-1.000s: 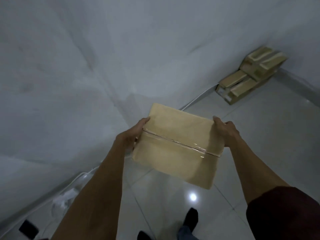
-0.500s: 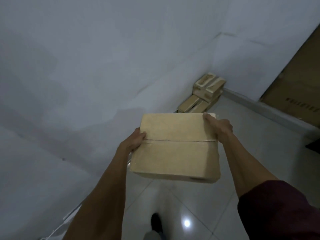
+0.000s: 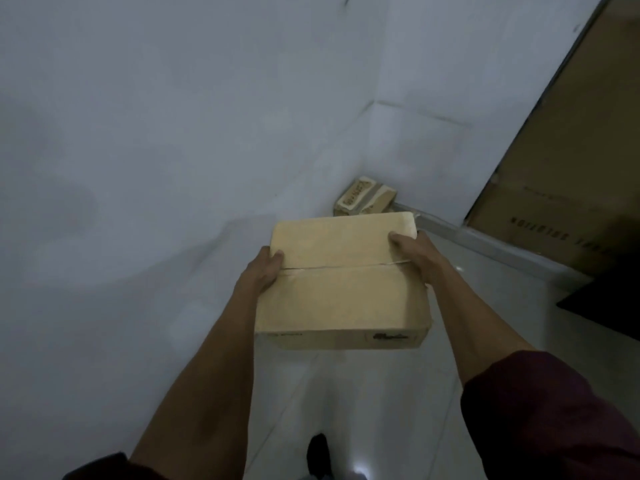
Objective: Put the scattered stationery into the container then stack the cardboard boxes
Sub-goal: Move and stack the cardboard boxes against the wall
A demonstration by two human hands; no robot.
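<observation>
I carry a closed, taped cardboard box (image 3: 341, 289) in front of me, well above the tiled floor. My left hand (image 3: 265, 271) grips its left side with the thumb over the top. My right hand (image 3: 412, 252) grips its right side, fingers curled over the top edge. Beyond the box, cardboard boxes (image 3: 363, 199) are stacked in the corner of the room, their lower part hidden behind the carried box.
A white wall (image 3: 173, 150) runs along the left. A large brown panel (image 3: 571, 168) leans at the right, with a dark object (image 3: 606, 303) on the floor below it. My foot (image 3: 318, 452) shows on the glossy tiles.
The view has swung toward the room corner. The stacked boxes now sit straight behind the carried box and closer. Both hands keep the same hold on the box.
</observation>
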